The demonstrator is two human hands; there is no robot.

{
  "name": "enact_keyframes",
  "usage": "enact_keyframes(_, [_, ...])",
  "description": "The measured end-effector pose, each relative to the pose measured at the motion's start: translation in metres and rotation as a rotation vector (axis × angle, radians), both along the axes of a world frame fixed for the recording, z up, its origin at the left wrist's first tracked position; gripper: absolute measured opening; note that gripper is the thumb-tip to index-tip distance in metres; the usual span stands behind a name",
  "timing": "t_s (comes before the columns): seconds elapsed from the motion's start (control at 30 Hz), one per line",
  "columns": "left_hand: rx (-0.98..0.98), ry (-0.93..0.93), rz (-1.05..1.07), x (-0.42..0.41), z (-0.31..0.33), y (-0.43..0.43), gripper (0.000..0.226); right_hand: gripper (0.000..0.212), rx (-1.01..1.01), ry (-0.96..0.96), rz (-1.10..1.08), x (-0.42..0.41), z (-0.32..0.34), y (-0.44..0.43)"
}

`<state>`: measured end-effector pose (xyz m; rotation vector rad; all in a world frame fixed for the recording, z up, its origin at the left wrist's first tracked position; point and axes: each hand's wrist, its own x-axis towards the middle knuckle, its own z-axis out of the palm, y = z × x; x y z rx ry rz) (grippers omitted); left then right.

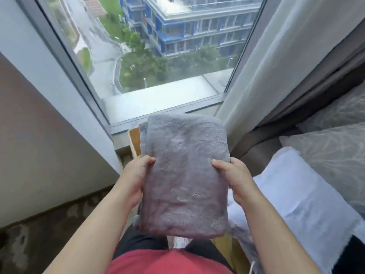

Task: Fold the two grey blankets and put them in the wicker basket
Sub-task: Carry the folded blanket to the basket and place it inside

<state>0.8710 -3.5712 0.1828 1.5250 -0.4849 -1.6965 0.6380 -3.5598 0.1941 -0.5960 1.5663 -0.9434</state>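
A folded grey blanket point(184, 175) is held flat in front of me, between both hands. My left hand point(135, 178) grips its left edge, thumb on top. My right hand point(234, 177) grips its right edge the same way. A second grey layer point(143, 135) shows at the blanket's upper left; whether it belongs to the same blanket is unclear. Beneath the blanket, a tan edge of the wicker basket point(134, 139) peeks out at the upper left. Most of the basket is hidden.
A large window point(158, 56) with a sill is straight ahead. A sheer curtain point(266, 66) hangs on the right. White and grey patterned pillows point(316, 175) lie on a bed at the right. A wall point(39, 125) stands at the left above dark patterned carpet point(49, 234).
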Motion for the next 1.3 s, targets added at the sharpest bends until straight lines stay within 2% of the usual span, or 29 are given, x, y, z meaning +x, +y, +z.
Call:
enact_keyframes(0.17, [0.030,-0.034,0.240,0.048,-0.004,-0.085,0.013,0.022,0.034,0.000,0.237,0.048,-0.009,-0.128])
enact_keyframes(0.33, [0.054,-0.009,0.336,0.078,-0.020,-0.191,0.033,0.025,0.011,0.072,0.339,0.085,-0.018,-0.245])
enact_keyframes(0.5, [0.058,0.062,0.384,0.078,-0.020,-0.263,0.032,0.022,0.004,0.116,0.381,0.091,-0.005,-0.326])
enact_keyframes(0.63, [0.092,0.109,0.481,0.081,-0.030,-0.294,0.041,0.022,0.029,0.166,0.489,0.094,-0.002,-0.381])
enact_keyframes(0.8, [0.133,0.208,0.730,0.081,-0.049,-0.320,0.023,0.023,0.047,0.252,0.770,0.125,-0.021,-0.456])
enact_keyframes(0.93, [0.135,0.225,1.025,0.074,-0.074,-0.324,0.022,0.025,0.062,0.270,1.116,0.160,-0.051,-0.516])
enact_keyframes(1.07, [0.097,0.218,1.345,0.039,-0.104,-0.319,0.036,0.026,0.098,0.249,1.478,0.189,-0.085,-0.554])
enact_keyframes(1.13, [0.111,0.180,1.458,0.012,-0.124,-0.318,0.045,0.027,0.122,0.255,1.592,0.195,-0.108,-0.565])
enact_keyframes(1.3, [0.227,0.261,1.682,-0.053,-0.212,-0.329,0.069,0.045,0.202,0.315,1.809,0.198,-0.200,-0.576])
